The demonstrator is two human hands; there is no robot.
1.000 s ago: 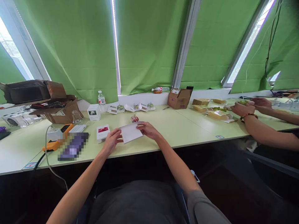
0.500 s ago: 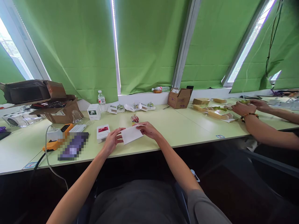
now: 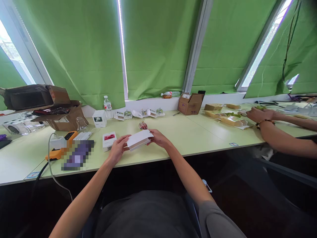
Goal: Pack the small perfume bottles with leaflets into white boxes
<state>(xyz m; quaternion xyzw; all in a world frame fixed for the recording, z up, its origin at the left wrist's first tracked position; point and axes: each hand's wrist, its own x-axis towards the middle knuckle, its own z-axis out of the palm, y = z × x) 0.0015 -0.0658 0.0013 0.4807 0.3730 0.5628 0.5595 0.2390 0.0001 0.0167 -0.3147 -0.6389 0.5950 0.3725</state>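
Note:
Between my hands, just above the front part of the table, is a white cardboard tray (image 3: 140, 139), shallow and with a folded side wall turned towards me. My left hand (image 3: 118, 147) pinches its left end, and my right hand (image 3: 158, 138) grips the right end with the fingers partly behind it. Right behind the tray stands a small round ornament (image 3: 143, 125) in red and gold, its lower part hidden. A small white box with a red picture (image 3: 109, 141) stands beside my left hand.
Further back are a white box (image 3: 99, 119), a water bottle (image 3: 107, 107) and several opened white packages (image 3: 141, 113). A cardboard box (image 3: 190, 103) stands behind to the right. A phone (image 3: 78, 155) and cable (image 3: 51, 168) lie left. A co-worker's hands (image 3: 259, 114) work at far right.
The tray has tipped in my hands, from a flat white face towards me to its folded side wall showing. The hands have barely moved.

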